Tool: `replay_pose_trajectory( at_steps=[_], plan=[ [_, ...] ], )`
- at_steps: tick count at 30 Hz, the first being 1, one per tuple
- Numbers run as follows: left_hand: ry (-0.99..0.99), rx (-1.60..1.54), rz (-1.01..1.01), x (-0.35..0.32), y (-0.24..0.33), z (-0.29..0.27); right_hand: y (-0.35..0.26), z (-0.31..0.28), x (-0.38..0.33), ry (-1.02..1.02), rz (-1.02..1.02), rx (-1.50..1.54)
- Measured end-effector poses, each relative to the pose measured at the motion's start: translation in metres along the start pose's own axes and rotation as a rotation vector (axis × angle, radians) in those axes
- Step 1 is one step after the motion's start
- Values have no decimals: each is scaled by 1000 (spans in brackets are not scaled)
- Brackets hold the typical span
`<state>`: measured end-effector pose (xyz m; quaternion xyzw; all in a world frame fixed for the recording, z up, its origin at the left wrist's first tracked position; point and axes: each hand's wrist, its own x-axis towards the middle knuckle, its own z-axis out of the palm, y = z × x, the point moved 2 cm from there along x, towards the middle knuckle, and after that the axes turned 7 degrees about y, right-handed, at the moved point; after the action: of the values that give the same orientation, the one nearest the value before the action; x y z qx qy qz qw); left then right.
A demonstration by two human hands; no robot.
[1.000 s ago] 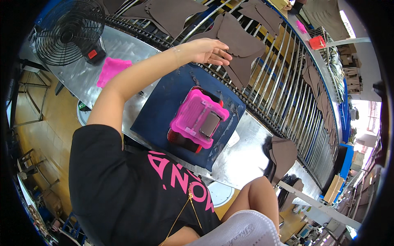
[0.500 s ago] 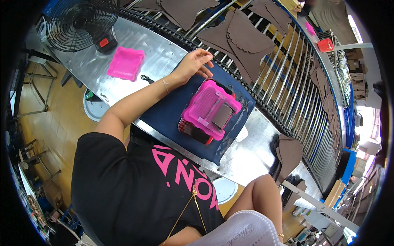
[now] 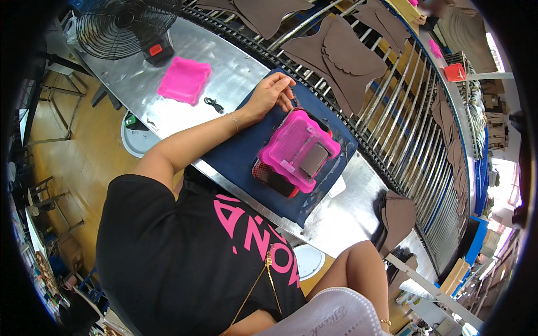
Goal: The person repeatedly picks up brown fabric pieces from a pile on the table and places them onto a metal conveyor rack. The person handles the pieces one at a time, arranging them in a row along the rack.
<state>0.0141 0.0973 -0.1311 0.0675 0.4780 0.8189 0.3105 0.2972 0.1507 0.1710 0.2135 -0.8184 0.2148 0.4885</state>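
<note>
My left hand hovers over the far edge of a dark blue pad, its fingers loosely bent and apart with nothing visible in them. Just beyond its fingertips lies a wavy-edged pink plastic tray. A grey-brown rectangular block sits in that tray, beside a narrow strip. Under the tray, a black and red patterned object pokes out; most of it is covered. My right arm is bent at the elbow and runs down out of the picture, so its hand does not show.
A second pink tray and a short black cable lie on the metal table, near a black wire fan. Beyond runs a roller rack carrying brown cut pieces. More brown pieces are stacked at right.
The whole view has shifted slightly, moving the table and trays rightward in the picture. My left hand stays beside the pink tray, its fingers bent slightly more downward.
</note>
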Motion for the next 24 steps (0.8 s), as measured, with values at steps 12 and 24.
replay_pose_trajectory(
  at_steps=[12, 24],
  plan=[
    [18, -3, -5, 0, -1, -3, 8, 6, -7, -37, 7, 15],
    [19, -20, 0, 0, -2, -2, 13, 9, -9, -63, 31, 32]
  ],
)
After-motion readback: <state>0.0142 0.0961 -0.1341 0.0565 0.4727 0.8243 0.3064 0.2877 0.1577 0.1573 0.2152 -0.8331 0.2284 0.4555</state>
